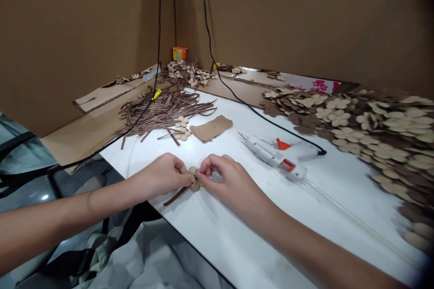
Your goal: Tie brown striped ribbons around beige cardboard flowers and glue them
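Observation:
Low over the near edge of the white table, both hands meet at a small beige flower cutout (pixel 193 170). My left hand (pixel 167 173) is closed in a pinch on its left side. From the other side, my right hand (pixel 225 178) pinches it between thumb and forefinger. A narrow brown strip (pixel 175 196) sticks out below my left fingers, toward the table edge. The fingertips hide the flower's middle, so how the strip meets it cannot be seen. To the right lies a white glue gun (pixel 271 155) with an orange trigger and a long clear glue stick.
Brown strips (pixel 162 110) lie heaped beyond my left hand, with two beige flowers (pixel 182 128) beside them. A cardboard scrap (pixel 212 128) is near the middle. Beige and brown flowers (pixel 383 139) pile up along the right. A black cord (pixel 233 97) hangs down to the glue gun.

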